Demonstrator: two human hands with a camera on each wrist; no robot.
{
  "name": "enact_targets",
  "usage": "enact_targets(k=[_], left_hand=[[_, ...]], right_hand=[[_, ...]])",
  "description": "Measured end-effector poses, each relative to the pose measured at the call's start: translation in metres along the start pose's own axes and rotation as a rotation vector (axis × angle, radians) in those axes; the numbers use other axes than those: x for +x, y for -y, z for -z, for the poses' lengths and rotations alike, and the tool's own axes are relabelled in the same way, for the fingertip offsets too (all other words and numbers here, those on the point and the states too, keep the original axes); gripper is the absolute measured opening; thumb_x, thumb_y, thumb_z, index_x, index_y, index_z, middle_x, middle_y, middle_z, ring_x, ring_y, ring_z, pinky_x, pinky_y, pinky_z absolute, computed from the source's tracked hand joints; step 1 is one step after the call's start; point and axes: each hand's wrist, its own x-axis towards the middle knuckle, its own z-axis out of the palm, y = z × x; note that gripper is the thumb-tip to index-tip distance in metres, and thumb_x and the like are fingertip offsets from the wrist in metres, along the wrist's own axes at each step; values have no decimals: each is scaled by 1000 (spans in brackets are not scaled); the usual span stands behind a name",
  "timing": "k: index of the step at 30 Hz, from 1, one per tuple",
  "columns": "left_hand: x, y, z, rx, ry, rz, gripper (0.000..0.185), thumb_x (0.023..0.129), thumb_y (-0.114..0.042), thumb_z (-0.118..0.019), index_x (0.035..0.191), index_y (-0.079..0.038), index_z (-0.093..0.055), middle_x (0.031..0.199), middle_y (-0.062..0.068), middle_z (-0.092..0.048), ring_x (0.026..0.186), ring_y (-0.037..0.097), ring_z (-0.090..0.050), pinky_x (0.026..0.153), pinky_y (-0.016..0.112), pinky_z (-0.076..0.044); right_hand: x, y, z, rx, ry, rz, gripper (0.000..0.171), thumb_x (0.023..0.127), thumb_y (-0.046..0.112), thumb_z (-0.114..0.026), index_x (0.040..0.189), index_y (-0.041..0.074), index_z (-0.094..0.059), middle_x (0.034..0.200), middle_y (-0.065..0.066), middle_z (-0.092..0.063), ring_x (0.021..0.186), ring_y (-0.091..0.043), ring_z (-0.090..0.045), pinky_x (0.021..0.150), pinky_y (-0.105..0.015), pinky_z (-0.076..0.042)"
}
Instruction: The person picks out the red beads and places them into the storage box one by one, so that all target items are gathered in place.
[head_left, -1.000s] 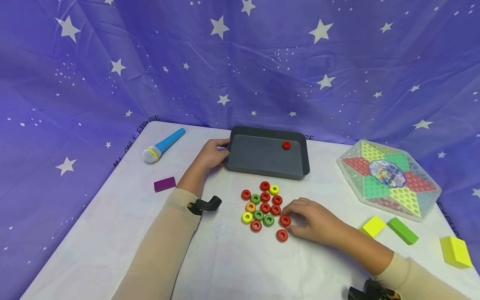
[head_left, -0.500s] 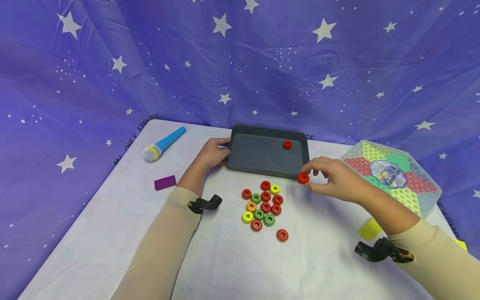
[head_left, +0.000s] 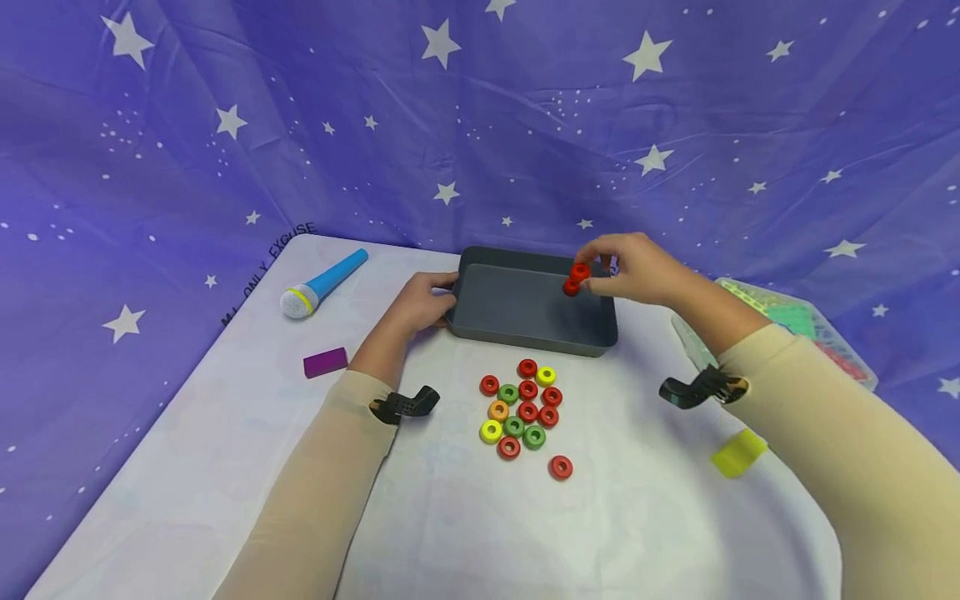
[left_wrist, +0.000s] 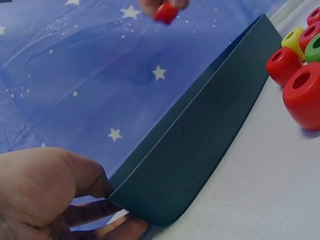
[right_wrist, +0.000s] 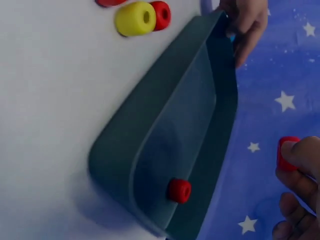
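Observation:
My left hand (head_left: 418, 304) grips the left end of a dark grey rectangular tray (head_left: 517, 308), thumb at the rim and fingers at the outside in the left wrist view. Over the tray's right part, my right hand (head_left: 637, 268) pinches a red bead (head_left: 580, 272) between thumb and fingertips. In the right wrist view that held bead (right_wrist: 285, 152) is raised above the tray, and another red bead (right_wrist: 179, 190) lies on the tray floor. In front of the tray, several red, green, yellow and orange beads (head_left: 528, 412) lie grouped on the white table, with one red bead (head_left: 560, 467) set apart.
A blue toy microphone (head_left: 322, 285) and a purple block (head_left: 326, 362) lie on the left. To the right, a board game box (head_left: 806, 321) is partly covered by my right arm, near a yellow block (head_left: 738, 453). A starry purple cloth (head_left: 337, 108) hangs behind.
My right hand has picked up a red bead from the right side of the group and carried it up and over the tray. The left hand has stayed at the tray.

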Motion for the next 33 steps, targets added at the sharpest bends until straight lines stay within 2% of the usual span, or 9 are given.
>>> enact_targets(k=[5,12,17,21,27,33], left_hand=[[-1,-1,2,3,-2,-1,55,93,-5,-58,148,-13,-53,141,14,-58,101,29,-68,71,36,-63],[-3,0,0,85,-27,2,57,92,-8,-56,149,-16,-53,142,13,-58,93,26,-70,68,33,-62],[-4,1,-1,77,-23,-3,58,91,-7,-56,148,-15,-53,140,14,-59,89,25,-70,67,33,-62],[-4,0,-3,101,-30,-19,59,90,-9,-57,148,-15,-53,138,13,-60,80,23,-69,65,32,-61],[-2,0,-4,144,-27,-29,59,91,-12,-58,149,-16,-52,138,12,-60,77,22,-69,65,31,-60],[-1,1,-1,148,-24,-18,59,92,-12,-58,150,-16,-50,139,13,-59,86,23,-69,68,31,-61]], right_hand=[[36,-7,-8,19,55,-63,30,86,17,-77,115,10,-73,106,-7,-72,92,-25,-58,76,-39,-50],[69,-19,-44,-34,129,-144,32,87,19,-77,115,4,-71,110,-15,-72,102,-30,-63,91,-47,-54],[75,-21,-69,-156,150,-191,30,88,23,-76,112,7,-72,104,-10,-71,91,-27,-63,82,-45,-54],[74,-21,-79,-252,152,-219,28,88,26,-76,112,11,-73,98,-7,-69,86,-26,-59,75,-44,-51],[68,-21,-72,-213,146,-227,37,87,29,-78,118,10,-72,105,-9,-71,91,-27,-63,80,-46,-53],[55,-8,-39,-104,79,-163,41,88,31,-78,120,6,-71,100,-11,-73,91,-28,-66,81,-47,-55]])
